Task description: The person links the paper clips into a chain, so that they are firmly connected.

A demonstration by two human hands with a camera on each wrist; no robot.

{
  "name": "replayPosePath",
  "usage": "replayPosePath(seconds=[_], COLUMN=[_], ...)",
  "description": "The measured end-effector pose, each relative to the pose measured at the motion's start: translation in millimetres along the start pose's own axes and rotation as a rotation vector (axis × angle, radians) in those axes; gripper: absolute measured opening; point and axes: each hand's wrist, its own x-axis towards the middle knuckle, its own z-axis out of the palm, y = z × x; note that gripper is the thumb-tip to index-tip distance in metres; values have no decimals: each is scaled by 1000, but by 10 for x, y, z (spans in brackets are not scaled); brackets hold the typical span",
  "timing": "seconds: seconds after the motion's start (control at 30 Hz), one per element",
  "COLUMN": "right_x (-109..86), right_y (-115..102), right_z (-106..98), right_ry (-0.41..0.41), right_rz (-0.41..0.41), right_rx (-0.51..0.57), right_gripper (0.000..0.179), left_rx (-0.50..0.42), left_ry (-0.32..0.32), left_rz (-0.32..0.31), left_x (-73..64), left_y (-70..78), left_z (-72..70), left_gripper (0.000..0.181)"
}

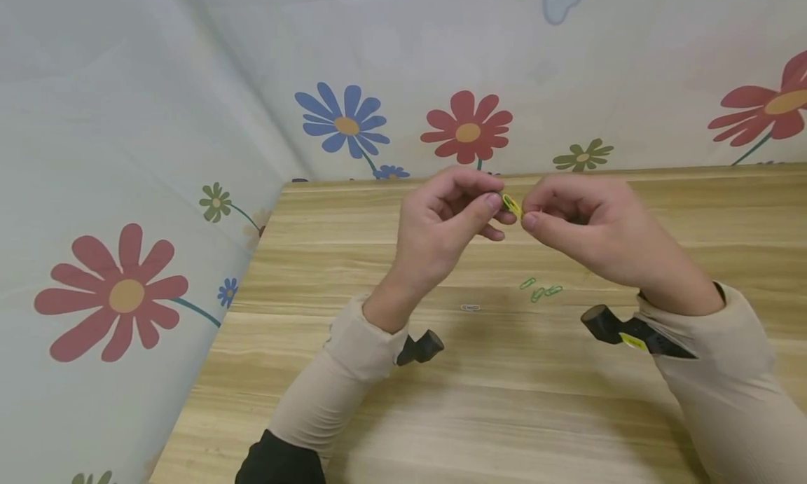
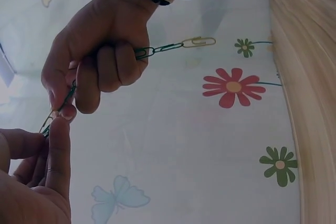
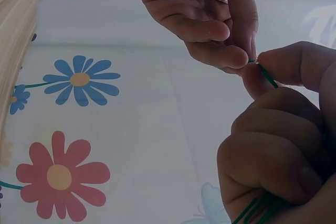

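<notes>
In the head view, my left hand [image 1: 435, 225] and right hand [image 1: 599, 225] meet above the table, fingertips almost touching. A yellow paper clip [image 1: 512, 205] shows between them, with thumb and fingers of both hands pinched at its ends. The left wrist view shows a green paper clip [image 2: 67, 97] running from there to the right hand's fingertips. Out of the right hand's curled fingers trails a chain of green paper clips [image 2: 168, 48], with a pale yellow clip [image 2: 199, 41] at its end. Green wire [image 3: 262, 211] also shows under those fingers in the right wrist view.
Several loose green paper clips [image 1: 538, 294] lie on the wooden table [image 1: 504, 400] below the hands. A white paper clip [image 1: 470, 307] lies to their left. Flower-printed cloth [image 1: 403, 64] hangs behind the table and along its left side.
</notes>
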Motion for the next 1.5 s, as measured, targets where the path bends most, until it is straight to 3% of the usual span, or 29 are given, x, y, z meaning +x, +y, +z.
replayPosePath(seconds=[0.3,0.6,0.7,0.93,1.07,1.23,1.4,1.5], right_x=[27,24,27,41,64,80,102,108], right_y=[-32,-42,-33,14,69,132,170,177], right_z=[-7,-22,-25,-18,0,29,75,91], right_ry=[3,6,-44,-231,-266,-170,-129,-131], right_rz=[29,69,86,222,212,128,73,78], right_rx=[-95,-52,-22,22,44,179,385,444], right_gripper=[17,16,14,4,11,20,16,14], left_rx=[-11,-6,20,76,132,216,201,184], left_ry=[116,99,88,79,50,-2,-7,0], left_rz=[7,65,85,108,100,119,127,123], left_x=[8,50,56,54,41,32,28,25], left_y=[2,4,11,16,13,4,-1,-4], left_z=[-28,-29,-31,-38,-34,-19,-12,-6], left_gripper=[15,16,17,21,22,17,14,14])
